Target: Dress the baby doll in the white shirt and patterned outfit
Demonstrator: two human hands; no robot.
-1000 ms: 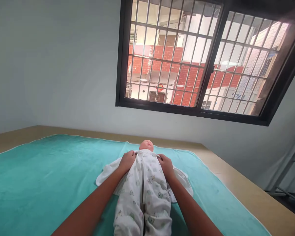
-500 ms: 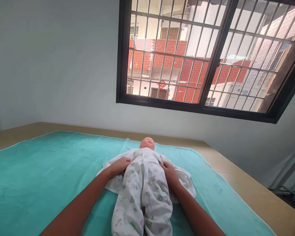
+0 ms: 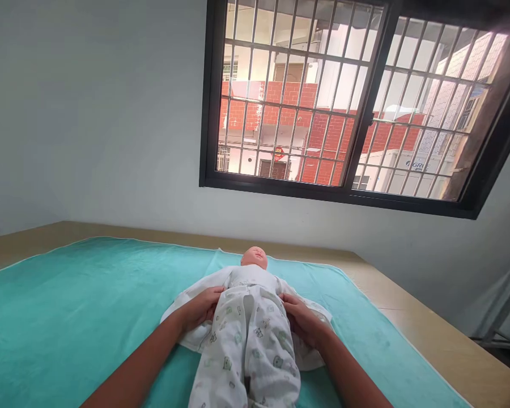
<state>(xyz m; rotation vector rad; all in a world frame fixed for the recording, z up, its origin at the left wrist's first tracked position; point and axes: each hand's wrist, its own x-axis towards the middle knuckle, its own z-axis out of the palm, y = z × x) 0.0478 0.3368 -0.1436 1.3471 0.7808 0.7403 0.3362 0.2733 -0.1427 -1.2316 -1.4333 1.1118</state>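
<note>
A baby doll (image 3: 255, 258) lies on its back, head at the far end, in a white top (image 3: 250, 275) and white printed trousers (image 3: 255, 345). The top spreads out on both sides under my wrists. My left hand (image 3: 204, 306) is closed on the trousers at the left side of the waist, its fingertips partly hidden by cloth. On the opposite side, my right hand (image 3: 301, 317) grips the trousers' waist edge, thumb uppermost. The waistband crosses the doll's belly, and plain white cloth of the top shows above it. The feet fall outside the view.
A teal blanket (image 3: 89, 317) lies under the doll on a wooden tabletop (image 3: 442, 334). Behind it stands a pale wall (image 3: 110, 124) with a barred, black-framed window (image 3: 276, 182). A metal frame (image 3: 499, 306) is at the far right.
Both hands have come slightly towards me with the trousers' waist. More of the plain white top now shows at the chest. The view has tilted up a little.
</note>
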